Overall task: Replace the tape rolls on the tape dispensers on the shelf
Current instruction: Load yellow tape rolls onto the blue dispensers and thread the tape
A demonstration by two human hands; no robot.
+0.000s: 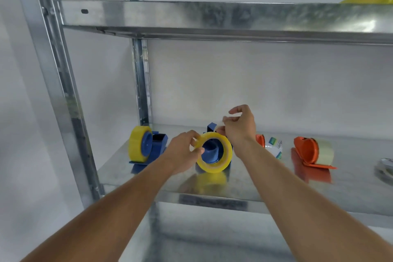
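Both arms bare, extended forward and converging toward centre. Left hand (184, 149): palm facing right, thumb and fingers (196, 135) curled in a pinch (thumb low, index on top). Right hand (240, 126): slightly higher, wrist bent, thumb and index fingertips pressed together, remaining fingers loosely curled above. The hands sit near each other, not touching.

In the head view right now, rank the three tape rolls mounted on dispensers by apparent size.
1. Yellow roll in the hands, largest, though nearest the camera.
2. Left yellow roll.
3. Clear roll on the orange dispenser, partly hidden, so its rank is unsure.
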